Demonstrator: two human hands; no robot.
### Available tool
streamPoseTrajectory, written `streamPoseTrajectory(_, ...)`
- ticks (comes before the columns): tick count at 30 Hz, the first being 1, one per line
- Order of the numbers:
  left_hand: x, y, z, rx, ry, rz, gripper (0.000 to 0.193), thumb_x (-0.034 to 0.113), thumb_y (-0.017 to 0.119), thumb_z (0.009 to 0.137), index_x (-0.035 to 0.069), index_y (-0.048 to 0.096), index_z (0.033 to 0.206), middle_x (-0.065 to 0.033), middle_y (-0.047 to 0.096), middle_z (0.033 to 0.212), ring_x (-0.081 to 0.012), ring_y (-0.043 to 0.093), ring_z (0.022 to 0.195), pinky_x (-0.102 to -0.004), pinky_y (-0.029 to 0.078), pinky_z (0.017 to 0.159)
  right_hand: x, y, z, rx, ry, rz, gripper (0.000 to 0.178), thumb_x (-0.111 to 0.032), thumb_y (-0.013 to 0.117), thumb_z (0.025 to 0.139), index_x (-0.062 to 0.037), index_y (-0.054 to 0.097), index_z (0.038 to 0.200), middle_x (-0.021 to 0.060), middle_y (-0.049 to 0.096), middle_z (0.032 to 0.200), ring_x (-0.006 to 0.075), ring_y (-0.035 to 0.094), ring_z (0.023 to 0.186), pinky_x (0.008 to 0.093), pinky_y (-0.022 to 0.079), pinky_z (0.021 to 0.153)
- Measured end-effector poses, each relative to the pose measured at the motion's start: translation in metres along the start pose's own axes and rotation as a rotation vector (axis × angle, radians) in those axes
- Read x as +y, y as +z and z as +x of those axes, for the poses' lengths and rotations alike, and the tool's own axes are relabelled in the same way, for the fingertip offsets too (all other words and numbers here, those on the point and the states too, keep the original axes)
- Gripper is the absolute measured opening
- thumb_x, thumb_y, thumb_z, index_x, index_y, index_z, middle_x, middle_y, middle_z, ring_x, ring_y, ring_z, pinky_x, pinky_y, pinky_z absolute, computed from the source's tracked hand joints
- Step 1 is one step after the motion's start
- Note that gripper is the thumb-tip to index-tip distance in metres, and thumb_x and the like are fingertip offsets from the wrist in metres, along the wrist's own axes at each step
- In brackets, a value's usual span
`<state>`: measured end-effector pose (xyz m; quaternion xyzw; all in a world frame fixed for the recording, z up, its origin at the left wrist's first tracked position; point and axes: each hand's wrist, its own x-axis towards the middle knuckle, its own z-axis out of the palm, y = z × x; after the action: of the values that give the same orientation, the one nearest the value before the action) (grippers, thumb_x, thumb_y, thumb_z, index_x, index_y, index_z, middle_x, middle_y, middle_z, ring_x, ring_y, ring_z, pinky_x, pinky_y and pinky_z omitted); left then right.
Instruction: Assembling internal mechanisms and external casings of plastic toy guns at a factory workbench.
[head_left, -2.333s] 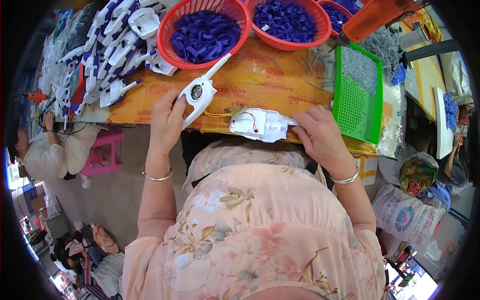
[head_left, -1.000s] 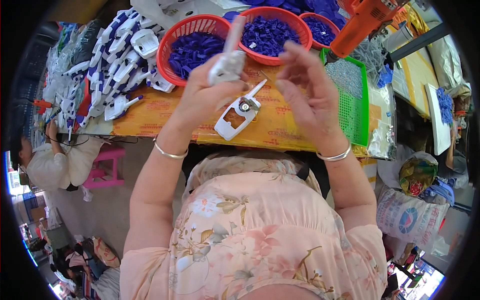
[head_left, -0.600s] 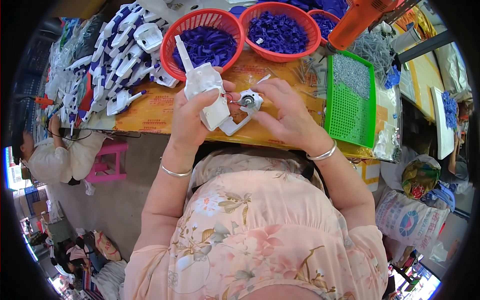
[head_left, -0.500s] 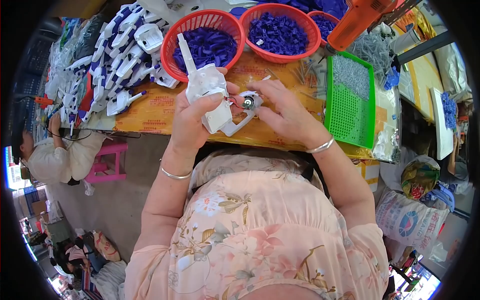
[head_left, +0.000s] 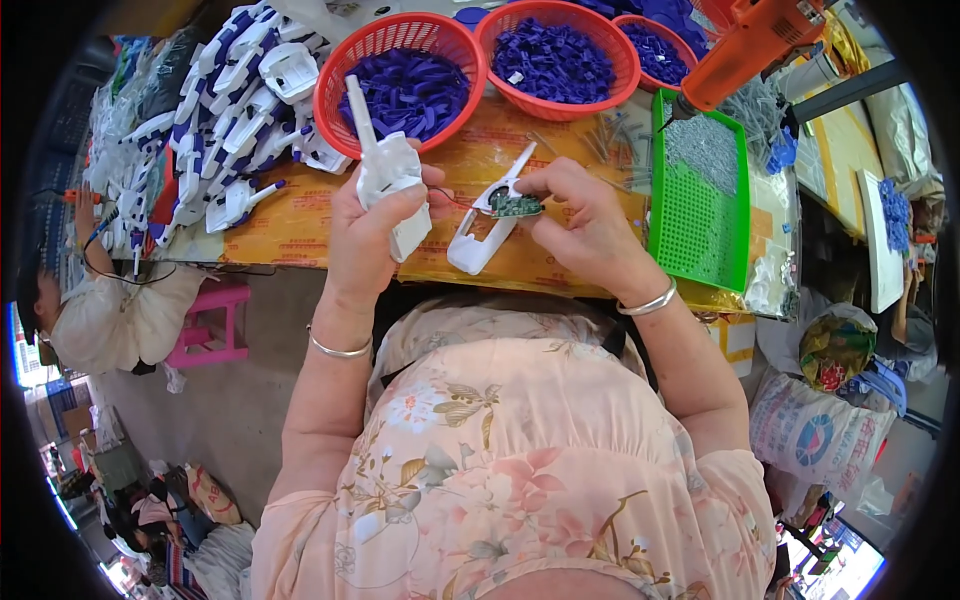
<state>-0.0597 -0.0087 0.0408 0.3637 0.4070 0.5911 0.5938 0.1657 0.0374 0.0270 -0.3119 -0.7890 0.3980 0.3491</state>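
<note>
In my left hand [head_left: 378, 215] is a white plastic housing [head_left: 393, 165] with a long stem pointing up and away; the fingers are wrapped round it and the thumb presses on its face. Thin red and dark wires [head_left: 452, 199] run from it to a small green circuit board [head_left: 516, 206]. My right hand [head_left: 575, 215] is closed, pinching the board's right end between thumb and fingers. Below the board, a white plastic shell half [head_left: 470, 252] with an open handle loop and a narrow tip rests on the table. The board partly covers this shell.
Red baskets [head_left: 334, 100] of dark blue plastic parts stand at the back. White-and-blue assembled units [head_left: 240, 110] are heaped at left. A green tray [head_left: 655, 225] of screws lies at right, under a hanging orange electric screwdriver [head_left: 720, 75]. Another person [head_left: 130, 310] sits at far left.
My left hand has drawn the housing left, away from the shell half. The wires now stretch between them, and the green board has come into view at my right fingers.
</note>
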Motion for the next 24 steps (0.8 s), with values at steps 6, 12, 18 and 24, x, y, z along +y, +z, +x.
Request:
streamPoseTrajectory(6,-0.011,0.020,-0.004,-0.040,0.090,0.432,0.040,0.002,0.065,0.079,0.002,0.051,0.117,-0.0012,0.059,0.092,-0.0058,0.053,0.078,-0.0216,0.045,0.067,-0.018,-0.005,-0.003,0.126,-0.096,-0.281,0.029,0.005,0.058,0.068,-0.0024,0.060,0.095,0.0145,0.056,0.087,0.0324,0.055,0.080,0.0374,0.045,0.069)
streamPoseTrajectory(12,-0.016,0.037,0.002,-0.266,0.030,0.394,0.044,-0.002,0.068,0.074,0.003,0.053,0.115,-0.0008,0.060,0.093,-0.0073,0.055,0.079,-0.0243,0.047,0.070,-0.030,0.011,-0.003,0.085,-0.034,-0.194,0.034,0.007,0.056,0.070,0.0006,0.056,0.103,0.0173,0.058,0.091,0.0323,0.058,0.085,0.0368,0.048,0.071)
streamPoseTrajectory(18,-0.030,0.015,0.004,-0.181,-0.051,0.273,0.051,-0.005,0.065,0.070,0.003,0.054,0.119,-0.0024,0.063,0.095,-0.0084,0.058,0.086,-0.0238,0.049,0.075,-0.005,0.012,-0.009,0.255,-0.005,0.054,0.032,0.007,0.053,0.078,0.0008,0.055,0.109,0.0130,0.057,0.087,0.0216,0.059,0.077,0.0286,0.048,0.068)
streamPoseTrajectory(24,-0.030,0.013,-0.004,-0.055,-0.050,0.323,0.051,-0.006,0.062,0.070,0.002,0.053,0.120,-0.0030,0.063,0.095,-0.0081,0.058,0.086,-0.0231,0.047,0.076,-0.011,-0.001,-0.002,0.098,-0.131,-0.243,0.039,0.005,0.055,0.070,-0.0016,0.057,0.109,0.0124,0.056,0.108,0.0280,0.052,0.104,0.0381,0.042,0.090)
